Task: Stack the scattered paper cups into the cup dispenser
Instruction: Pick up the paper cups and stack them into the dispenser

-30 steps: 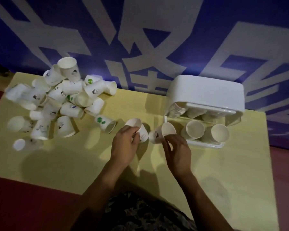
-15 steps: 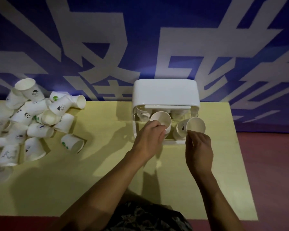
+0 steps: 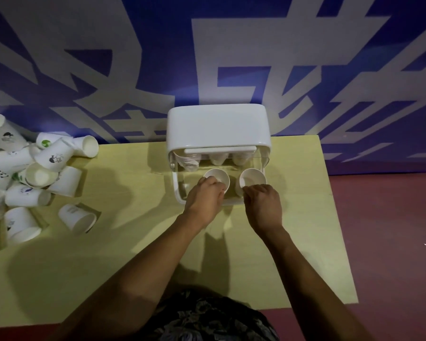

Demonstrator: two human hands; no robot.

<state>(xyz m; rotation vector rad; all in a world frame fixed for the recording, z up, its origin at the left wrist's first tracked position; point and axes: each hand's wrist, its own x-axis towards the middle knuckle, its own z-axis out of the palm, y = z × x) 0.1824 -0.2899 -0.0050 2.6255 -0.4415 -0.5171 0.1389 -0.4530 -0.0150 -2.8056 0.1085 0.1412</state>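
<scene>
So both hands are at the cup dispenser point(image 3: 219, 129) at the back of the tabletop point(image 3: 138, 242); left hand point(image 3: 203, 199) pinches one paper cup point(image 3: 217, 177), right hand point(image 3: 265, 205) another cup point(image 3: 252, 179); I'd seat each squarely on its stack, mouths toward you, before fetching more from the loose pile point(image 3: 30, 178) far left.

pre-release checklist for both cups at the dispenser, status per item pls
1. Left hand holds the left white paper cup at its rim: ok.
2. Right hand holds the right white paper cup at its rim: ok.
3. Both cups lie mouth toward the camera inside the white plastic cup dispenser with its clear tray: ok.
4. Cups nested onto the stacks behind: cannot tell, hidden.
5. Scattered white paper cups remain on the yellow table: task not done.
</scene>
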